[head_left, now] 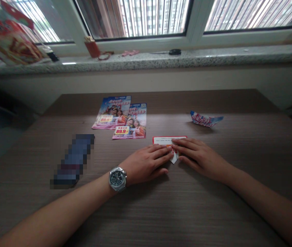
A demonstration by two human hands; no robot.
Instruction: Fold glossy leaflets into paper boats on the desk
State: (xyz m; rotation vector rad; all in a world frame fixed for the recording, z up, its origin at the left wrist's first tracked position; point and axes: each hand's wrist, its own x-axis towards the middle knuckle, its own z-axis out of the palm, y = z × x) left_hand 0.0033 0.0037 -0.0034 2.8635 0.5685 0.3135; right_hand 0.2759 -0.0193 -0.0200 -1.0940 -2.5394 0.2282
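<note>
A partly folded paper flyer lies on the table in front of me, white with a red border along its far edge and a pointed tip towards me. My left hand, with a metal watch on its wrist, rests flat over the flyer's left side. From the other side my right hand lies on it too, fingers stretched out. The fingertips of both hands meet near the paper's middle and hide much of it. Beyond my right hand stands a folded paper boat in blue and pink print.
Several printed flyers overlap on the table, left of the far middle. A dark, pixelated flat object lies left of my left hand. On the stone windowsill are scissors, a red container and a colourful bag.
</note>
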